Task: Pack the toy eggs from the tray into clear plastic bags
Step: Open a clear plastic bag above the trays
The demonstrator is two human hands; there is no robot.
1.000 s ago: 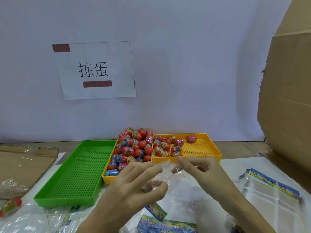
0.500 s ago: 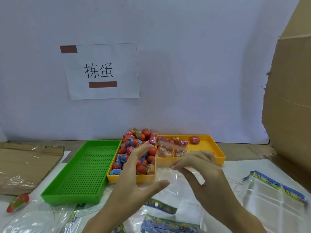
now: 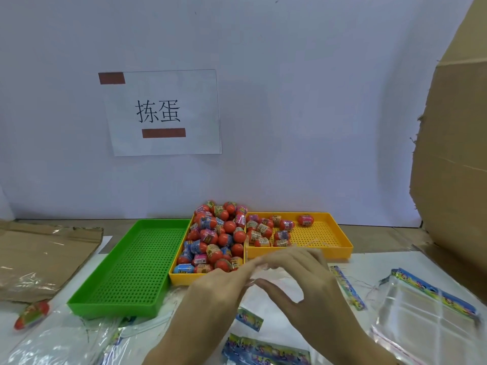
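Note:
Both my hands meet in front of the yellow trays and pinch a thin clear plastic bag (image 3: 276,274) between them. My left hand (image 3: 213,293) reaches in from the lower middle, its fingertips at the bag's top edge. Thumb below and fingers arched above, my right hand (image 3: 308,280) pinches the same bag. Toy eggs (image 3: 216,238), mostly red with printed wrappers, are heaped in the left yellow tray (image 3: 181,279). Several more eggs (image 3: 266,230) lie in the right yellow tray (image 3: 324,234). The bag is see-through and hard to make out.
An empty green tray (image 3: 131,262) stands left of the yellow ones. A stack of clear bags with colourful headers (image 3: 427,314) lies at the right, with loose headers (image 3: 266,351) near me. One egg (image 3: 31,313) lies at far left. Cardboard (image 3: 453,167) rises at right.
My hands have come closer together and lower, bringing the clear bag down from in front of the trays. My left fingers now reach over to my right fingertips.

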